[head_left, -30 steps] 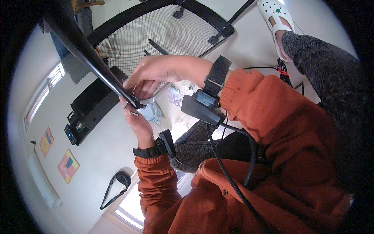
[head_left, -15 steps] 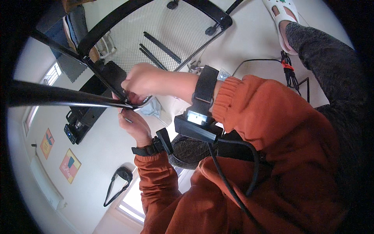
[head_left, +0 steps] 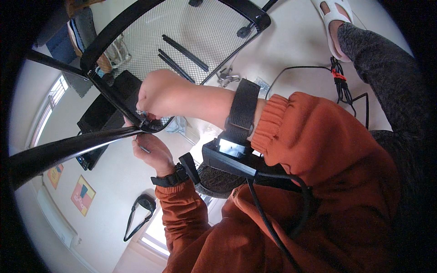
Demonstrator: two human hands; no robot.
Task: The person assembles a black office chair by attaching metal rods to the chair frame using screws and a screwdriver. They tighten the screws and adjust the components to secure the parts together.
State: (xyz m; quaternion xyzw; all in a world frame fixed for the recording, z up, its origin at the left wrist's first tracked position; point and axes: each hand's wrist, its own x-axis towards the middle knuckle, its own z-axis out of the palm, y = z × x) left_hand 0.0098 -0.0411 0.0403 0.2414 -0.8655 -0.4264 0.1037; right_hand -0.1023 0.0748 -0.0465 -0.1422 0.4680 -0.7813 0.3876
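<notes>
A black-framed mesh panel (head_left: 150, 27) fills the upper left, with a thick glossy black tube (head_left: 77, 145) meeting its near corner. Bent over that corner from above, my right hand (head_left: 157, 93) is closed, its fingertips at the joint; whatever they pinch is mostly hidden. Just below the same joint, my left hand (head_left: 157, 152) curls with a short thin metal rod (head_left: 144, 149) showing across its fingers. The rod's other end is out of sight, so I cannot tell its exact kind.
Black rods (head_left: 185, 52) show through the mesh. Bare metal pieces (head_left: 227, 77) and a clear plastic bag (head_left: 261, 85) lie on the floor near a bundled black cable (head_left: 339, 84). A black bag (head_left: 145, 202) hangs by the wall at lower left.
The mesh panel and its corner have shifted slightly left in view, and the tube's far end has dropped lower. Both hands have moved along with the joint, staying at it.
</notes>
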